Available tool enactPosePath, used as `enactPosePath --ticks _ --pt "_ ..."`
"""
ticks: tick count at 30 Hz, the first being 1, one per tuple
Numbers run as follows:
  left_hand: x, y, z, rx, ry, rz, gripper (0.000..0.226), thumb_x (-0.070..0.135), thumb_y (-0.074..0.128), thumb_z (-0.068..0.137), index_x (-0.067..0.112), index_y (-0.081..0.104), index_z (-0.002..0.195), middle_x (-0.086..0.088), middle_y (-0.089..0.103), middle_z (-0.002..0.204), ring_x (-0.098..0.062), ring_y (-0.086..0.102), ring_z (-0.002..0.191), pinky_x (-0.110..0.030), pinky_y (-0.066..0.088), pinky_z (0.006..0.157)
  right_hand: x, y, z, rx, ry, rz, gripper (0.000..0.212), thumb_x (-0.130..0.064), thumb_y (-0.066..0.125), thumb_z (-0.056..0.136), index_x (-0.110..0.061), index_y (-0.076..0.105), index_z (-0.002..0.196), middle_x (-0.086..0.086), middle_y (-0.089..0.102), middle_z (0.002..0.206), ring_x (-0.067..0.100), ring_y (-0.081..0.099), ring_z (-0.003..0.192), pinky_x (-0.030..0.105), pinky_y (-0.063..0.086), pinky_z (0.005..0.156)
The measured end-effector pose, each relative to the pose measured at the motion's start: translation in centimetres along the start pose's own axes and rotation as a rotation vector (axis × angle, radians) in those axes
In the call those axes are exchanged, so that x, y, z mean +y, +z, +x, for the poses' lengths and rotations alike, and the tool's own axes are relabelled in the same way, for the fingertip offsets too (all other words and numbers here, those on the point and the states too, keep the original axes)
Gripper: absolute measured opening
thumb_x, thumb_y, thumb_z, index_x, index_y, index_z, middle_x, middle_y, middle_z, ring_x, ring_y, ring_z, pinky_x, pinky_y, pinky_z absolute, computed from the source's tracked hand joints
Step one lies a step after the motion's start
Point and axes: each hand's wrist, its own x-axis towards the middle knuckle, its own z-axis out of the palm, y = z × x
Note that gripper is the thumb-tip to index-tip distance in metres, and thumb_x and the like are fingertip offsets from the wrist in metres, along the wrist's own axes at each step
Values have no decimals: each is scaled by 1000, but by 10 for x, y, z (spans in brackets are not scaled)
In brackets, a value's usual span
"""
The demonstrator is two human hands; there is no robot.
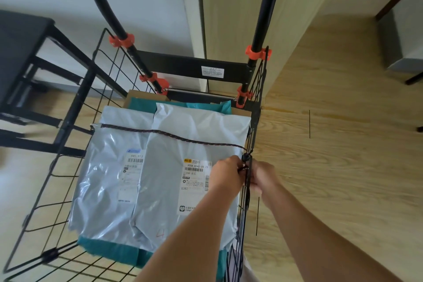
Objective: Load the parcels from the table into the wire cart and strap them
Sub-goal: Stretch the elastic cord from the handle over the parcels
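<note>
Snugly inside wire cart (183, 68), parcels (160, 194) under cord (174, 136); left hand (226, 173), right hand (263, 176) pinching cord.

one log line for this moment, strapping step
stage: strapping | parcels: in wire cart | cord: stretched over parcels | left hand, right hand: gripping cord end at cart's right wall

A pale wooden cabinet (251, 7) stands on wood floor (332, 167).
</note>
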Motion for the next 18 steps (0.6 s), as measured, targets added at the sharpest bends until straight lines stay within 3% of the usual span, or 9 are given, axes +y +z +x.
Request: enactPosePath --ticks 4,7,10,13,16,18 --pt "2 -11 -5 26 -79 25 13 22 64 87 19 65 99 -2 69 98 -25 63 95 -29 47 70 -3 1 -16 133 -141 -300 22 -25 58 89 -8 68 79 7 68 68 29 67 69 38 55 66" --pt "-2 -30 -11 62 -158 -29 7 19 62 84 26 62 87 4 67 93 -18 64 87 -26 48 66 -8 -10 -28 197 -146 -330 18 -15 53 84 -9 66 74 8 64 63 30 64 67 43 59 69" --pt "-9 -51 -19 102 -231 -139 12 18 59 82 29 63 84 9 65 86 -16 64 80 -25 51 65 -16 -17 -45 348 -255 -409 17 -16 49 88 -17 64 79 2 62 67 23 57 63 29 43 56" --pt "-12 -75 -28 149 -259 -188 10 20 62 80 30 64 81 9 65 83 -14 64 73 -24 50 62 -29 -10 -72 478 -569 -568 13 -22 54 94 -26 59 82 -9 58 66 10 52 58 21 35 51" --pt "-14 -95 -36 207 -268 -198 9 20 62 79 29 65 80 7 68 81 -16 66 75 -27 55 66 -41 8 -96 366 -900 -700 6 -20 59 91 -25 63 89 -10 63 77 10 58 67 19 35 50" --pt "-16 -106 -41 231 -269 -186 8 22 62 80 29 64 81 7 68 78 -16 66 77 -27 53 66 -48 26 -107 169 -964 -845 19 -18 58 92 -26 66 107 -11 67 98 10 62 83 18 43 58"
